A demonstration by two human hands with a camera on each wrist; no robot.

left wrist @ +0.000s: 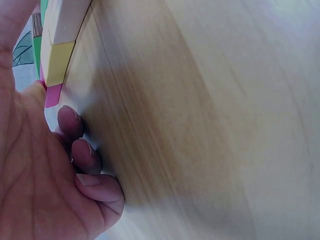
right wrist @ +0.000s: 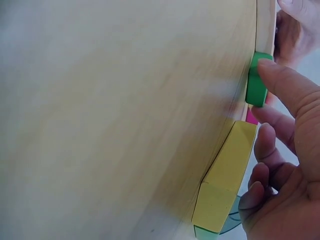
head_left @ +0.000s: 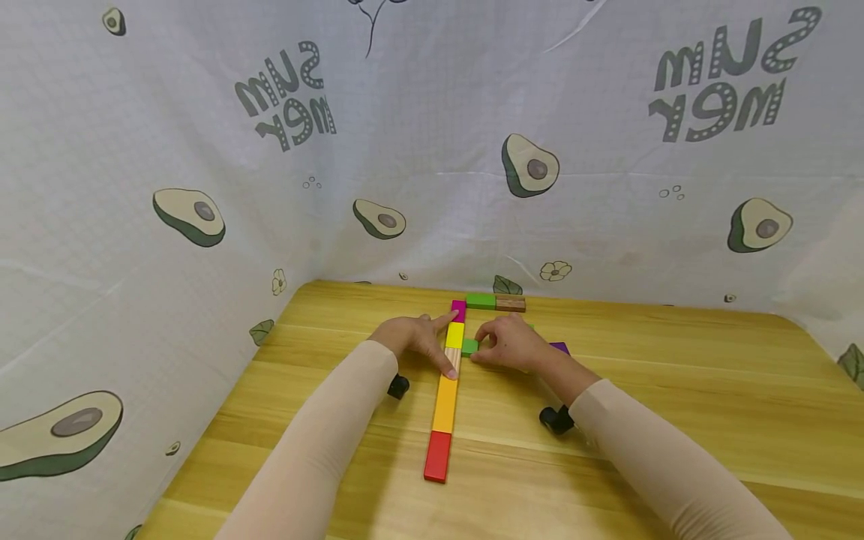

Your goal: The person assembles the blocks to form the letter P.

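A straight row of coloured blocks runs away from me on the wooden table: a red block, an orange block, a pale wood block, a yellow block and a magenta block. My left hand spans the row, index fingertip on the magenta block and thumb at the pale wood and orange blocks. Its other fingers curl beside the row in the left wrist view. Between thumb and index finger, my right hand pinches a small green block against the row's right side.
At the far end a longer green block and a brown block lie end to end, right of the magenta one. Beyond my right hand, a purple block partly shows. Another yellow block stands near its fingers. A printed curtain hangs behind the table.
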